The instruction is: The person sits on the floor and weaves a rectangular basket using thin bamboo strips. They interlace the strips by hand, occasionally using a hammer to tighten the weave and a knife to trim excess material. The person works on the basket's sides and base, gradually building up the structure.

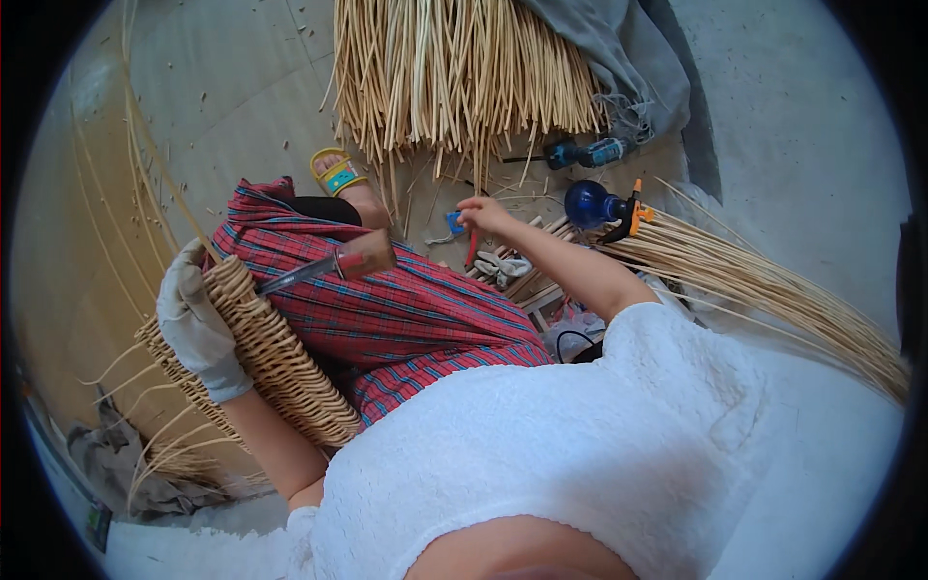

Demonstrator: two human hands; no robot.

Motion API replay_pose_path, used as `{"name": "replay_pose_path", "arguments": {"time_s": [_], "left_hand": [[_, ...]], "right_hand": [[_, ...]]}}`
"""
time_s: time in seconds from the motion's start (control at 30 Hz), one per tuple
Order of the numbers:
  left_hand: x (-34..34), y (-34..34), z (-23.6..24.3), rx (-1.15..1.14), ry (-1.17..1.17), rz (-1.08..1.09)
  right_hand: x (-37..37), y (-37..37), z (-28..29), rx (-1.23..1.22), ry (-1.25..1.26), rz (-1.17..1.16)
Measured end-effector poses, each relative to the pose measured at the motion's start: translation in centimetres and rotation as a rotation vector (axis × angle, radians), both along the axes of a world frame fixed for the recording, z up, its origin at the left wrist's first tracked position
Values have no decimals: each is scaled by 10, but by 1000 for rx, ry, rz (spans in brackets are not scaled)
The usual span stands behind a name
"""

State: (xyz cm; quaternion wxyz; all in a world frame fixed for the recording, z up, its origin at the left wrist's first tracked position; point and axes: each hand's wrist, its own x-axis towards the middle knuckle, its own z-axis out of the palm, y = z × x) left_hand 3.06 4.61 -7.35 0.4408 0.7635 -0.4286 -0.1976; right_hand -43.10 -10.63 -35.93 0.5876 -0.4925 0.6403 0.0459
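My left hand [198,324], in a whitish work glove, is closed over the upper edge of a woven wicker basket [280,343] tilted against my lap. Long loose canes [145,179] rise from the basket near the glove, and shorter ends stick out from its left side. My bare right hand [486,217] is stretched forward with bent fingers, right above a red handle [471,249] and next to a small blue object [454,222]. Whether it grips anything is hidden. Across the red plaid cloth [425,314] on my lap lies a flat metal bar [298,275] with a brown block [367,253] at its end.
A large bundle of peeled canes [454,77] lies ahead, beside a grey cloth [628,48] and a blue-black power drill [590,153]. At right are a blue spray bottle [590,205] and more long canes [773,275]. A crumpled glove [503,266] lies below my right hand.
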Motion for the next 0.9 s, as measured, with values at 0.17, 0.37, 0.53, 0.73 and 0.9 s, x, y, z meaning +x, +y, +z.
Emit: {"name": "replay_pose_path", "arguments": {"time_s": [0.17,0.37,0.53,0.73,0.9], "left_hand": [[-13,-4,21,26,0,132],[-13,-12,25,-1,-139,36],[-12,-12,27,-27,-183,-9],[-13,-8,29,-34,-179,65],[-3,-8,40,-20,-442,-46]], "right_hand": [[10,-35,-45,-272,124,36],[40,-68,-116,-194,88,-128],[21,-45,-90,-348,-46,-391],[35,-54,101,78,-626,-434],[115,-55,284,-205,-1142,-297]]}}
